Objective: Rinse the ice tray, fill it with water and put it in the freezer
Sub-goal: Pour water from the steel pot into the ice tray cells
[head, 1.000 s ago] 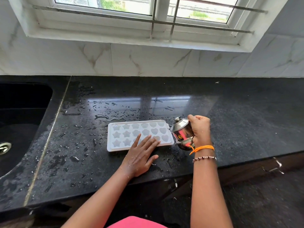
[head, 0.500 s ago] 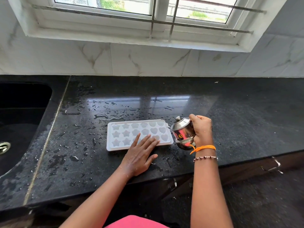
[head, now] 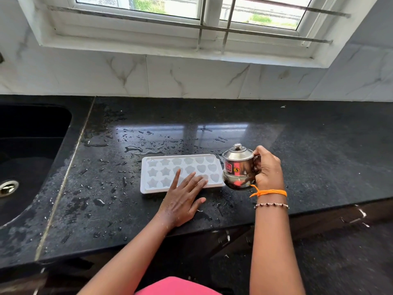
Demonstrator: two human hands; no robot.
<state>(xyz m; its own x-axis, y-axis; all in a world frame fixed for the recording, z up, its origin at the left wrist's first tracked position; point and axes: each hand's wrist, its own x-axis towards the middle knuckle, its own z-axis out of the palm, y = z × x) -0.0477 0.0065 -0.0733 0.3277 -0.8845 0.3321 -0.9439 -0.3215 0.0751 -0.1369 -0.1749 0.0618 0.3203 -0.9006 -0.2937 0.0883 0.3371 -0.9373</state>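
Note:
A white ice tray (head: 165, 167) with star and heart moulds lies flat on the wet black counter (head: 297, 145). My left hand (head: 181, 199) rests on its near edge, fingers straight and spread over the front row. My right hand (head: 266, 169) grips the handle of a small lidded steel pot (head: 238, 167), which stands nearly upright just off the tray's right end. Whether the pot touches the counter cannot be told.
A dark sink (head: 32, 158) with a metal drain (head: 8, 187) lies at the left. Water drops and small puddles cover the counter around the tray. Marble tiles and a barred window (head: 212, 22) rise behind. The counter's front edge runs just below my wrists.
The steel pot has swung from tilted toward the tray back to nearly upright in my right hand. My left hand and the tray have stayed put.

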